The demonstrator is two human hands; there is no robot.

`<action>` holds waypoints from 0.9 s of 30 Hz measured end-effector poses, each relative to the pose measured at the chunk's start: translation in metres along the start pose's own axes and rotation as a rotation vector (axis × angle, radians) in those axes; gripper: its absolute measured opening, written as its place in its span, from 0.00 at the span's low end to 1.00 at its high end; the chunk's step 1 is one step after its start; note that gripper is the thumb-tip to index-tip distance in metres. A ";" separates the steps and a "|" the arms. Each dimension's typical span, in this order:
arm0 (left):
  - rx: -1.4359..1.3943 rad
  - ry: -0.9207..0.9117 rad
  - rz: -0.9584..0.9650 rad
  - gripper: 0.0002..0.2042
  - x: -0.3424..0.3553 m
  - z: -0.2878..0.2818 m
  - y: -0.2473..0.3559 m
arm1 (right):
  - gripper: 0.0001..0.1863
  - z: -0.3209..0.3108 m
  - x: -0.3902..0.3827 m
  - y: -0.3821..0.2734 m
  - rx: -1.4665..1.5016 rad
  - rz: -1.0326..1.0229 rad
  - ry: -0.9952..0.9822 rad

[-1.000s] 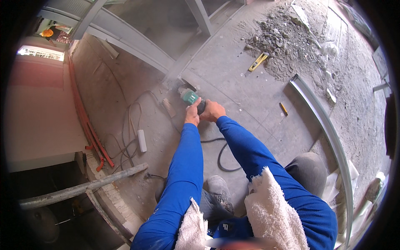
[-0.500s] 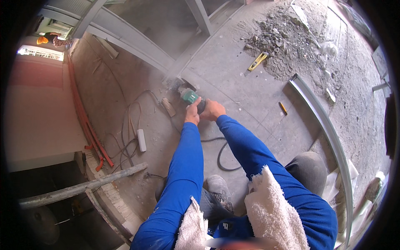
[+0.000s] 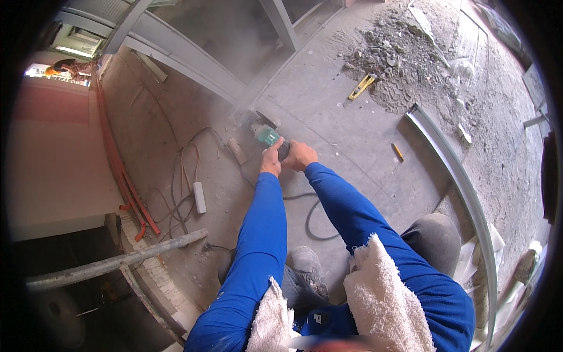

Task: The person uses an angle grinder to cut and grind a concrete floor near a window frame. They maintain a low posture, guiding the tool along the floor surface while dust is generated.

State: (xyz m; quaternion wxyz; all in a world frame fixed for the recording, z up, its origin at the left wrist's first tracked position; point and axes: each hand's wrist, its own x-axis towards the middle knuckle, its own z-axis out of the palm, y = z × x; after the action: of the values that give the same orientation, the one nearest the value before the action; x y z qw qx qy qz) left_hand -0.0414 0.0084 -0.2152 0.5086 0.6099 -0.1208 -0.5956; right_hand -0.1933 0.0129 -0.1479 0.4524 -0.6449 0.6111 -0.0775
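Barely anything shifts: both hands stay clamped, left hand [image 3: 271, 161] and right hand [image 3: 298, 157], on the green grinder [image 3: 267, 136], dust rising at twelve o'clock; floor [image 3: 328, 111] cut unfinished.

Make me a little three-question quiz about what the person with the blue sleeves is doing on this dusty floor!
1. True or false: both hands are on the green power tool.
2. Which lies nearer the rubble pile: A) the yellow level, B) the white power strip?
3. Fill in: the black cable runs back from the tool between the two blue ____.

Key:
1. True: the left hand and right hand both grip it, with dust rising by the metal frame.
2. A.
3. Sleeves.
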 end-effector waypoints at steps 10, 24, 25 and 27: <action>-0.062 0.002 -0.063 0.24 -0.003 0.004 -0.007 | 0.35 -0.005 -0.008 0.004 -0.014 0.029 -0.012; -0.039 0.006 -0.048 0.26 0.005 -0.003 -0.017 | 0.35 -0.001 -0.009 0.008 0.010 0.032 -0.020; -0.042 0.010 -0.059 0.26 0.005 -0.004 -0.017 | 0.35 -0.001 -0.009 0.008 0.001 0.047 -0.020; -0.045 0.009 -0.047 0.17 0.005 -0.003 -0.017 | 0.35 -0.001 -0.008 0.008 0.008 0.032 -0.020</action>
State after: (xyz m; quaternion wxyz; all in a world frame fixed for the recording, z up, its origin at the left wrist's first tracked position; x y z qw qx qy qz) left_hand -0.0459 0.0136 -0.2322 0.5088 0.6035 -0.0908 -0.6072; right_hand -0.2018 0.0207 -0.1489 0.4623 -0.6341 0.6162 -0.0663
